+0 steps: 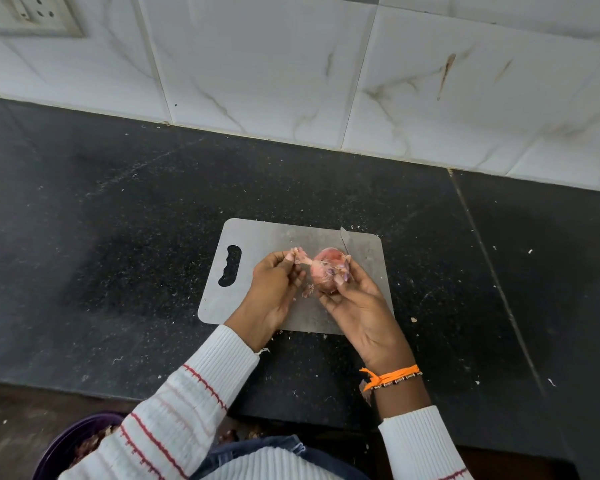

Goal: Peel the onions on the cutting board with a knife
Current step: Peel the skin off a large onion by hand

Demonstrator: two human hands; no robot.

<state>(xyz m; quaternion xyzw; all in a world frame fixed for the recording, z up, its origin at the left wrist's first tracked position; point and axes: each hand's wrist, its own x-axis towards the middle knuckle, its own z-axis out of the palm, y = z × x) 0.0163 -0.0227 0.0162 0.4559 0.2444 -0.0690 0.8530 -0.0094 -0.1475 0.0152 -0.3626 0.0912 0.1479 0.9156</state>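
Above the grey cutting board [264, 237] I hold a pink-red onion [326, 270]. My right hand [357, 303] grips the onion from below and the side, and a knife blade [344, 240] sticks up behind its fingers; the handle is hidden. My left hand [274, 289] pinches a strip of papery skin [300, 256] that still joins the onion. A small scrap of peel [307, 291] shows between my hands, over the board.
The board lies on a dark speckled counter [118, 237] backed by a white tiled wall [291, 64]. Small peel crumbs dot the counter. A purple bowl [73, 441] with peelings sits low at the left, below the counter edge.
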